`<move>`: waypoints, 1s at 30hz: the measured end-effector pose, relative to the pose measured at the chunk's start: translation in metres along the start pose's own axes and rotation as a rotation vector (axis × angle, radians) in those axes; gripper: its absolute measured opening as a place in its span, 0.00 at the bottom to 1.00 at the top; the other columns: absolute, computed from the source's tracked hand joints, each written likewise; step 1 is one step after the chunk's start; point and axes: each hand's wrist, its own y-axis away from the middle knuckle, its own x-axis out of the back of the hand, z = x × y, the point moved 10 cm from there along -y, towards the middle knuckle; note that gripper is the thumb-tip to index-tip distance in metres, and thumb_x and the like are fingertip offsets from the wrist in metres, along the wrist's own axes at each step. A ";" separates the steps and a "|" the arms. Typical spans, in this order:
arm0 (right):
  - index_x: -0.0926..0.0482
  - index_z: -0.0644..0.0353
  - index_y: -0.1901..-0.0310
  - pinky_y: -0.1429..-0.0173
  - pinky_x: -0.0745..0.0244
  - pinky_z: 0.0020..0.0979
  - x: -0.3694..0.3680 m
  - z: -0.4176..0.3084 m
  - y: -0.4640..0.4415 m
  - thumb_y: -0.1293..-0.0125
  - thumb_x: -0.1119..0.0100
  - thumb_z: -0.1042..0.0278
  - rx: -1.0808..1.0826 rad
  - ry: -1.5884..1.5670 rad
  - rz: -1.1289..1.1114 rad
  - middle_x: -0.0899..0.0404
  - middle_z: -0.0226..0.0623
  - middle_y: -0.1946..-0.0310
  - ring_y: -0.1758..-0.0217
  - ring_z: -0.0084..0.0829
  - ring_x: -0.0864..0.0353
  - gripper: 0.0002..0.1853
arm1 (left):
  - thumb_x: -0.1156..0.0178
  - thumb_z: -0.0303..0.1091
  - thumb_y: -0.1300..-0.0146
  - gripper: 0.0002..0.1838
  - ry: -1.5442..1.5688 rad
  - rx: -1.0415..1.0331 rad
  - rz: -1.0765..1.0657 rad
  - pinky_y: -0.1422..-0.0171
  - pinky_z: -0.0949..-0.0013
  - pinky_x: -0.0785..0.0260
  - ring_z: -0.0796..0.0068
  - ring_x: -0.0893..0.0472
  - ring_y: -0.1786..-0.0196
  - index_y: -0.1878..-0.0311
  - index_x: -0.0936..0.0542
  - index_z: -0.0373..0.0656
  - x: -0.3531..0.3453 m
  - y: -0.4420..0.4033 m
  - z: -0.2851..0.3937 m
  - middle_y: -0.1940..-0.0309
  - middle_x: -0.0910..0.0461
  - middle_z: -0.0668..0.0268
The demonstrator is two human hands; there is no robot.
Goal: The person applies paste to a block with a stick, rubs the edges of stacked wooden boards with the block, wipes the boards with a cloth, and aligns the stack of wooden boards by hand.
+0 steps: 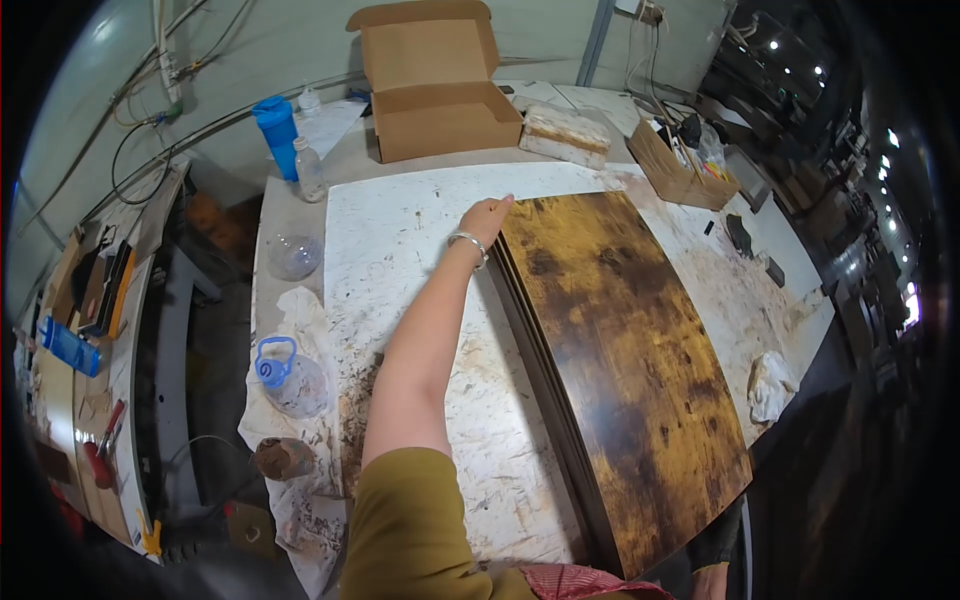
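A stack of dark-edged boards lies lengthwise on the white worktable (400, 215), its top board (625, 370) glossy with mottled brown and amber patches. At the far left corner of this stack is my left hand (487, 220), bare with a bangle at the wrist, its fingers closed on the corner. Beside the near right corner of the top board, my right hand (715, 545) appears in a dark glove, partly behind the board edge; its fingers are hidden.
An open cardboard box (450, 125) stands at the back, near a wrapped block (565, 137) and a tray of tools (675, 170). Bottles, including a blue one (276, 135), and a large jug (297, 388) line the left. A white rag (771, 388) lies at right.
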 end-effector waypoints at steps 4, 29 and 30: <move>0.45 0.60 0.31 0.27 0.54 0.35 0.005 0.002 0.002 0.33 0.53 0.43 0.015 -0.004 0.031 0.46 0.40 0.30 0.27 0.32 0.49 0.37 | 0.59 0.60 0.37 0.33 -0.304 0.044 -0.098 0.46 0.58 0.33 0.50 0.22 0.53 0.55 0.20 0.38 -0.019 -0.007 -0.006 0.59 0.19 0.51; 0.34 0.64 0.38 0.35 0.39 0.33 -0.084 -0.145 -0.100 0.32 0.52 0.54 0.534 1.789 -0.052 0.33 0.48 0.38 0.35 0.39 0.33 0.27 | 0.70 0.62 0.31 0.39 0.636 0.326 0.327 0.24 0.66 0.63 0.62 0.56 0.25 0.29 0.50 0.40 -0.033 0.104 -0.052 0.27 0.55 0.57; 0.35 0.64 0.38 0.36 0.37 0.35 -0.089 -0.145 -0.122 0.32 0.52 0.54 0.706 1.746 -0.195 0.31 0.49 0.40 0.36 0.40 0.32 0.27 | 0.70 0.63 0.32 0.40 0.646 0.318 0.351 0.23 0.66 0.64 0.62 0.57 0.24 0.27 0.54 0.40 -0.034 0.112 -0.049 0.26 0.56 0.57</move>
